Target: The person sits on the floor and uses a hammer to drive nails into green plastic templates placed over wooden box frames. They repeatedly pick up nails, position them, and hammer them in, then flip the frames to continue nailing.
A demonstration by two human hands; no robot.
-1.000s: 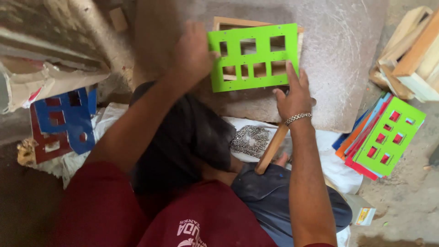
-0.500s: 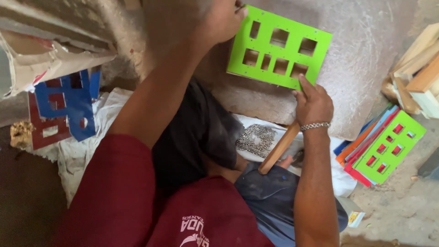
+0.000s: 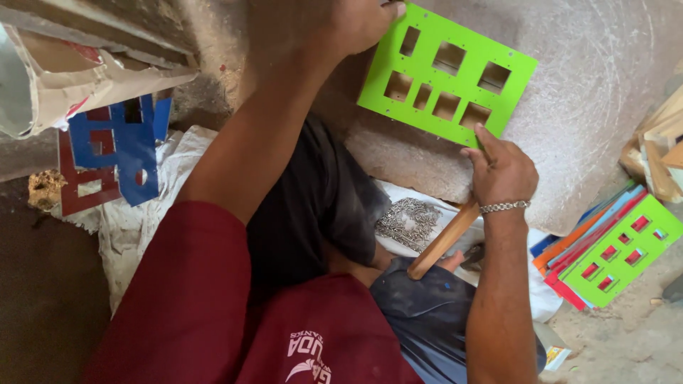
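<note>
- Dusty workshop floor, seen from above a seated person in a maroon shirt.
- Well to the left of both hands, blue cut-out panels (image 3: pixel 117 146) lean over a red panel (image 3: pixel 82 185) on white sacking (image 3: pixel 135 227).
- Left hand (image 3: pixel 352 25), fingers clenched on the top left corner of the green panel (image 3: pixel 447 75), which has slid up and right since a second ago and now tilts against the grey stone slab (image 3: pixel 597 107).
- Below it, a pile of small screws (image 3: pixel 409 222) and a wooden handle (image 3: pixel 442 242).
- Right hand (image 3: pixel 501 171), wearing a bracelet, pinches the panel's lower edge.
- Far right, stacked coloured panels (image 3: pixel 612 249).
</note>
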